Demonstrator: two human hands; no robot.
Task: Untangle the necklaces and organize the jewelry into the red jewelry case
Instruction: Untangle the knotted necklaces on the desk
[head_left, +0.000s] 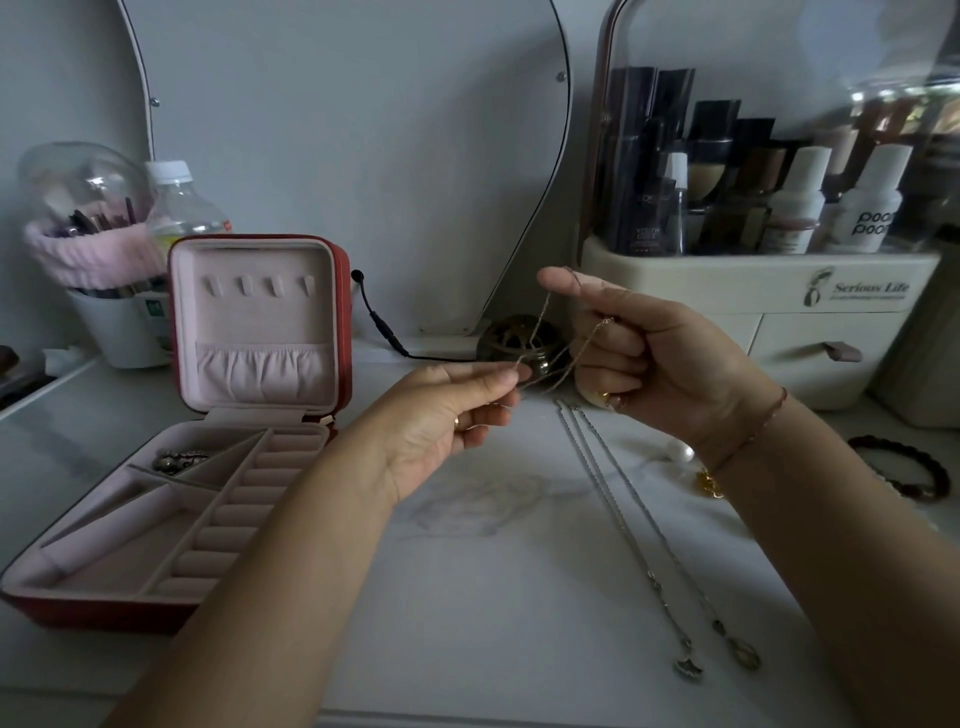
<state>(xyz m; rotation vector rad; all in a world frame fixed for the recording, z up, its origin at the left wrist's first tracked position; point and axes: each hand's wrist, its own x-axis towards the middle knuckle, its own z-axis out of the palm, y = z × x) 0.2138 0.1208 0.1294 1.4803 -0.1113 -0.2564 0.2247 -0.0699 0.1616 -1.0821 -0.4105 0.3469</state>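
Gold chain (537, 327) under handling.
We found left hand (441, 415) and right hand (654, 358) each pinching it; red jewelry case (78, 613) lay open beside.

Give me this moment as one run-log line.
step: untangling | left hand: pinches thin chain | right hand: holds same chain | silver necklaces: laid on table | red jewelry case: open

You have one view only, from the camera on your head (wide-angle, so the edges bow). It looks forward and down over the tabletop (493, 597) toward the wall (52, 78), close in: your left hand (441, 421) and right hand (660, 358) sit mid-frame, the thin chain (543, 309) between them legible, the red jewelry case (83, 616) lower left.
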